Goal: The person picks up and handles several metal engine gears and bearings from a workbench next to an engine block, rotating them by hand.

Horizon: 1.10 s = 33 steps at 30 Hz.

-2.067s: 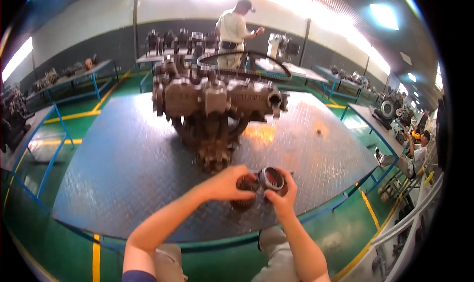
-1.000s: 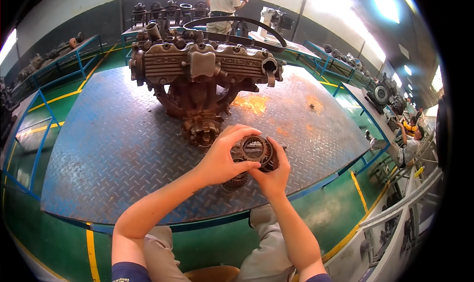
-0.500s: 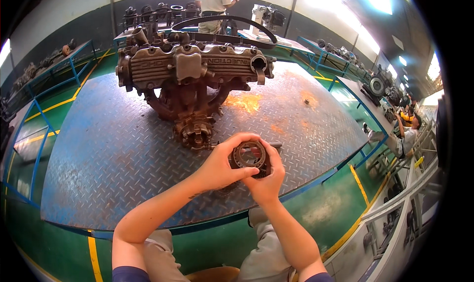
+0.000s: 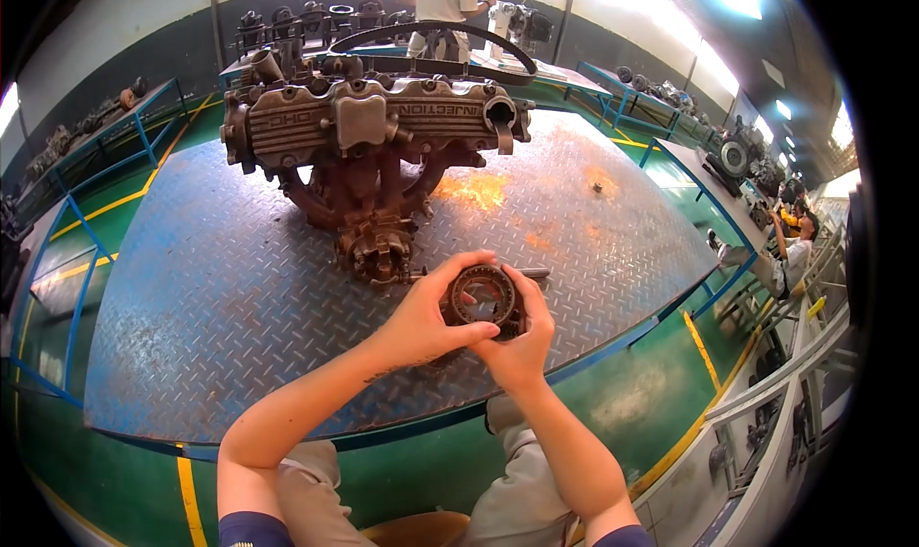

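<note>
One toothed metal ring, held between the left hand and the right hand, opening turned up toward the wearer. Left: grasping the ring's left side, thumb along the lower rim. Right: grasping its right side, fingers curled round. Darker part behind the ring, mostly hidden by the hands. Metal rod just beyond the right fingertips. Diamond-plate tabletop beneath both hands; ring contact with it, cannot tell. Farther out, beyond the left hand: grimy engine assembly, ribbed valve cover uppermost.
</note>
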{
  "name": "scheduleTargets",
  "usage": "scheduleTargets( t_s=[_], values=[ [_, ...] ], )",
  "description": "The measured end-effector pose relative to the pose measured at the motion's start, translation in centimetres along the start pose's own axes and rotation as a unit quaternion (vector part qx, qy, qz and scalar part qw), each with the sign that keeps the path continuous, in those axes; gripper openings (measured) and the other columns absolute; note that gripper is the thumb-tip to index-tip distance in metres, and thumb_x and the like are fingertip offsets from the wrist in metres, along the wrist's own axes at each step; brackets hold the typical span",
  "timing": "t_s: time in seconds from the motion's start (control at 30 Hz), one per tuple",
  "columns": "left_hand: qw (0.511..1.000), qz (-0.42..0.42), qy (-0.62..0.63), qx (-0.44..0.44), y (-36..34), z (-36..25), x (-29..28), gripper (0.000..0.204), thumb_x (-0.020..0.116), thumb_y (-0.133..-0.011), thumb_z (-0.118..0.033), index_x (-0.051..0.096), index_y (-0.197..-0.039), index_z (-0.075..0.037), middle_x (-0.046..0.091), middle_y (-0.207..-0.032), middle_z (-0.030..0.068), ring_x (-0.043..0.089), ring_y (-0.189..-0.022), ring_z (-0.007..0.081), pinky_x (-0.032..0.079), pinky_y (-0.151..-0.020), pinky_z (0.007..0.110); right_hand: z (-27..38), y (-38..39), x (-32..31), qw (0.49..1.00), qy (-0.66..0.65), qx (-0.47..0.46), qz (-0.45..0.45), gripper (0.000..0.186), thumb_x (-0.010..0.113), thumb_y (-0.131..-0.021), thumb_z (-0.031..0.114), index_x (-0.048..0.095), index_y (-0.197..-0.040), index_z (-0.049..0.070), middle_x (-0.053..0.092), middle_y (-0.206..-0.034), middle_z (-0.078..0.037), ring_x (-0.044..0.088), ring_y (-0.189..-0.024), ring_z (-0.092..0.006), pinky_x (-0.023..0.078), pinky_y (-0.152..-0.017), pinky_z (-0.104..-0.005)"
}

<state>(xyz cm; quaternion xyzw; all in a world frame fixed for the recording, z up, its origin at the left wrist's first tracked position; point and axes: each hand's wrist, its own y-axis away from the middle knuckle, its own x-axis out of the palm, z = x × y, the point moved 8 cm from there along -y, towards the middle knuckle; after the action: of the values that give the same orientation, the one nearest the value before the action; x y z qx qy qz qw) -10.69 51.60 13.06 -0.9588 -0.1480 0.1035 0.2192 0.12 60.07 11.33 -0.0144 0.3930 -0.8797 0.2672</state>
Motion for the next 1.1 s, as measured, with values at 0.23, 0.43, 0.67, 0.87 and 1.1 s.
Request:
scheduleTargets(
  t_s=[0.23,0.43,0.67,0.87,1.1],
  values=[
    [0.979,-0.082,0.152,-0.111,1.7,2.4,-1.6,0.052,0.068,-0.086,-0.006,0.051,-0.135,0.003,0.060,-0.128,0.0123,0.058,-0.117,0.0180,0.047,-0.100,0.033,0.6,0.5,0.3,1.000,0.022,-0.003,0.001,0.080,0.094,-0.061,0.021,0.058,-0.129,0.000,0.065,-0.117,-0.016,0.065,-0.108,-0.0307,0.051,-0.096,-0.0393],
    [0.974,-0.091,0.146,-0.150,2.1,1.6,-2.4,0.048,0.067,-0.084,-0.005,0.055,-0.130,0.004,0.067,-0.115,0.0120,0.064,-0.105,0.0180,0.050,-0.095,0.032,2.3,0.1,0.6,0.999,0.008,-0.035,0.004,0.079,0.095,-0.061,0.020,0.058,-0.128,0.000,0.064,-0.117,-0.018,0.065,-0.107,-0.0318,0.051,-0.095,-0.0394],
    [0.970,-0.073,0.155,-0.171,2.4,-1.2,-2.4,0.051,0.072,-0.083,-0.001,0.054,-0.131,0.006,0.067,-0.117,0.0130,0.065,-0.106,0.0173,0.051,-0.096,0.030,4.2,0.1,0.3,0.999,-0.014,-0.049,-0.012,0.079,0.094,-0.062,0.021,0.057,-0.129,0.000,0.063,-0.118,-0.017,0.065,-0.108,-0.0319,0.052,-0.094,-0.0394],
    [0.935,-0.134,0.233,-0.231,8.0,-2.0,-1.6,0.046,0.073,-0.082,-0.004,0.057,-0.124,0.003,0.066,-0.113,0.0104,0.064,-0.103,0.0180,0.049,-0.096,0.032,6.3,1.8,1.7,0.993,-0.080,-0.067,0.049,0.077,0.092,-0.065,0.020,0.056,-0.131,0.002,0.062,-0.121,-0.019,0.063,-0.110,-0.0362,0.052,-0.094,-0.0416],
    [0.903,-0.189,0.272,-0.273,14.7,0.6,-0.8,0.025,0.070,-0.081,0.000,0.063,-0.104,0.002,0.069,-0.106,0.0115,0.066,-0.101,0.0206,0.050,-0.094,0.034,6.2,6.4,4.4,0.975,-0.116,-0.088,0.168,0.078,0.089,-0.070,0.025,0.051,-0.134,0.001,0.059,-0.126,-0.019,0.058,-0.115,-0.0377,0.048,-0.099,-0.0442]
  ],
)
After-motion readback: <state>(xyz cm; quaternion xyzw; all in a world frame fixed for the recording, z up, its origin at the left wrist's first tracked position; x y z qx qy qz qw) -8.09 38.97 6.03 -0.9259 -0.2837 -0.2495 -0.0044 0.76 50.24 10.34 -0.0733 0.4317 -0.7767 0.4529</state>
